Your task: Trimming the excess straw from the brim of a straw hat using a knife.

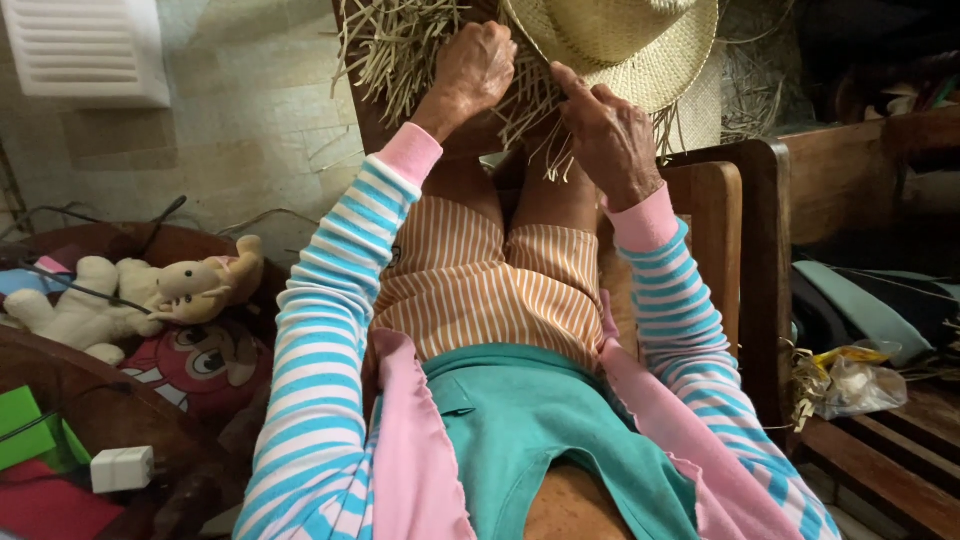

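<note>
Straw hat [620, 40], half-woven, loose strands; both hands gripping.

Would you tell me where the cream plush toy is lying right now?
In the head view, the cream plush toy lies at the left edge, beside the left sleeve.

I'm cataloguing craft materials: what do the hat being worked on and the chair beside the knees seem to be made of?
Hat: apparently woven straw or palm fibre, matte tan, with a visible plaited weave and loose strands hanging from it.
Chair: seemingly dark brown wood, smooth, slightly glossy, grain faintly visible.
</note>
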